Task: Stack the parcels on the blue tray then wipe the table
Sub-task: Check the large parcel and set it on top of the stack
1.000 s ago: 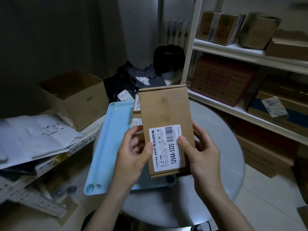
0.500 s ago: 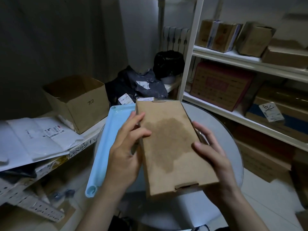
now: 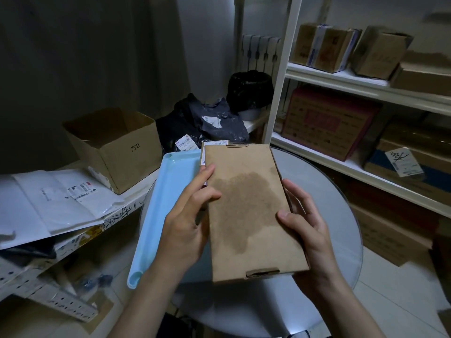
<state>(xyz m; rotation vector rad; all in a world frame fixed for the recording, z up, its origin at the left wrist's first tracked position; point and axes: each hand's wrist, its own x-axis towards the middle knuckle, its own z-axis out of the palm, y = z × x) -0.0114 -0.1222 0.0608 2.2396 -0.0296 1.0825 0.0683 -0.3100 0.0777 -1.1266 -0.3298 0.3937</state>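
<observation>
Holding flat brown cardboard parcel (image 3: 253,213) in both hands above blue tray (image 3: 170,191) and round table (image 3: 341,215). Changed over the last second: parcel flipped from label side up, standing near upright, to plain side up, tilted almost flat with far end over the tray. Since half a second ago, little further motion; seems settled into carry pose.

Left hand (image 3: 188,223): thumb pressed on the top face near left edge, fingers curled under, pinching the left long side. Right hand (image 3: 307,228): thumb on top at right edge, fingers spread along the right side and underneath. Firm two-sided clamp, no slack seen.

Large dark stain across the top face, looks like damp or oil; cannot tell which. Could mean softened board, so worth keeping the grip on the edges.

Second parcel (image 3: 214,145) already on the far end of the tray, mostly hidden behind the held one; only a labelled strip showing.

Judgement: stacking step in progress, orientation now right for laying flat. Next needs lowering onto the tray or on top of the hidden parcel, squared up. Wiping not started; no cloth in view.
</observation>
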